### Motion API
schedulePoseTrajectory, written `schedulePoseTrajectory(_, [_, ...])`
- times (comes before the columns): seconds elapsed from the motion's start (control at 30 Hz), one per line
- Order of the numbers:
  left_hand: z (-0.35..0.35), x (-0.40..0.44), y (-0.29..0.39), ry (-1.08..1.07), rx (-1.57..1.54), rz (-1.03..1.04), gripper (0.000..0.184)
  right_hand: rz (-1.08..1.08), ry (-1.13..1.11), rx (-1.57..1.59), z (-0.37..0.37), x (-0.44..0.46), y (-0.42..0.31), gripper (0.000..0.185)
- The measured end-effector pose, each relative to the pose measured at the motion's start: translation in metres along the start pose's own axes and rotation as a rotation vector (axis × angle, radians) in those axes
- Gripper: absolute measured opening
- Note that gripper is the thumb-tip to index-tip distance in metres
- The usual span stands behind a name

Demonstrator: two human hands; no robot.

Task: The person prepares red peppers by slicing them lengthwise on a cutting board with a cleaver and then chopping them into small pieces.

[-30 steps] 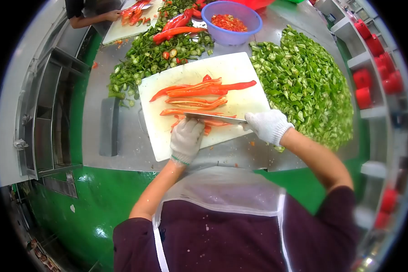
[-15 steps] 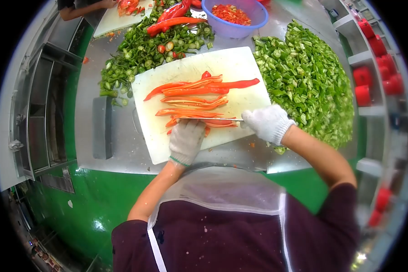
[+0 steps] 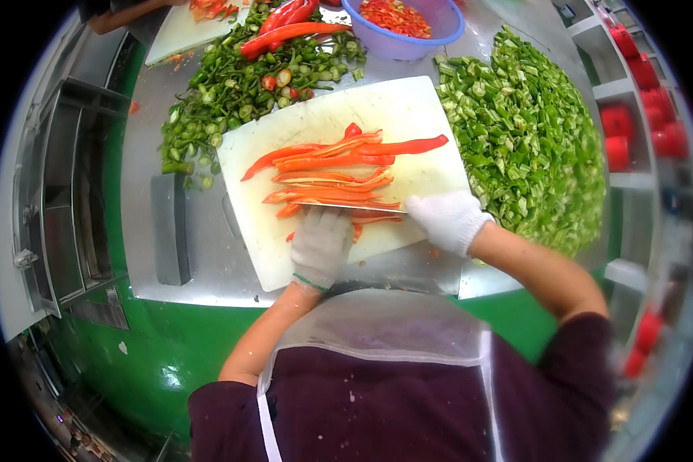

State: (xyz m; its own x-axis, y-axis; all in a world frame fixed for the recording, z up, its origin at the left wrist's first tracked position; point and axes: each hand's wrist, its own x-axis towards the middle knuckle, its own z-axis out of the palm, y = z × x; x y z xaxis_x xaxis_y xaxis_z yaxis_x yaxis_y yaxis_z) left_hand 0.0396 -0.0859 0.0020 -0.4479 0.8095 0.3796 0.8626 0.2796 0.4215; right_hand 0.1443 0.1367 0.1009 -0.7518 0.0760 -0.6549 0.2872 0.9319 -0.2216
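Long strips of red pepper (image 3: 335,160) lie side by side across a white cutting board (image 3: 400,100). My right hand (image 3: 448,222), in a white knit glove, is closed round the handle of a knife (image 3: 354,205). The thin blade points left along the nearest strips. My left hand (image 3: 323,245), gloved too, presses on pepper strips just below the blade, near the board's front edge. Its fingertips are bent and partly hidden behind the blade. A few short red pieces show on either side of that hand.
Chopped green pepper (image 3: 527,146) is heaped right of the board. Green stems (image 3: 231,100) and whole red peppers (image 3: 289,35) lie behind it. A purple bowl (image 3: 396,46) holds chopped red pepper. A grey block (image 3: 169,231) stands left. Another person's arm (image 3: 135,14) is at the upper left.
The view has shifted, so the table's things sit further left or higher. The knife blade has moved slightly towards me over the near strips. Both hands keep their hold.
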Motion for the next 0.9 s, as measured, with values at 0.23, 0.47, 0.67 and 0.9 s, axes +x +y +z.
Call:
schedulePoseTrajectory(0.23, [0.002,-0.001,0.004,-0.06,-0.015,-0.014,0.022,-0.099,0.232,-0.087,0.001,0.031,-0.045,0.018])
schedulePoseTrajectory(0.47, [-0.005,-0.007,0.001,-0.032,-0.092,0.021,0.026,0.134,0.119,-0.019,0.017,-0.022,0.028,0.023])
schedulePoseTrajectory(0.67, [-0.036,-0.002,-0.005,-0.146,-0.057,0.165,0.049,0.252,0.201,-0.131,0.043,-0.093,0.053,0.031])
schedulePoseTrajectory(0.9, [-0.02,0.05,-0.02,-0.287,0.132,0.222,0.08,0.496,0.474,0.333,0.091,-0.122,0.026,0.044])
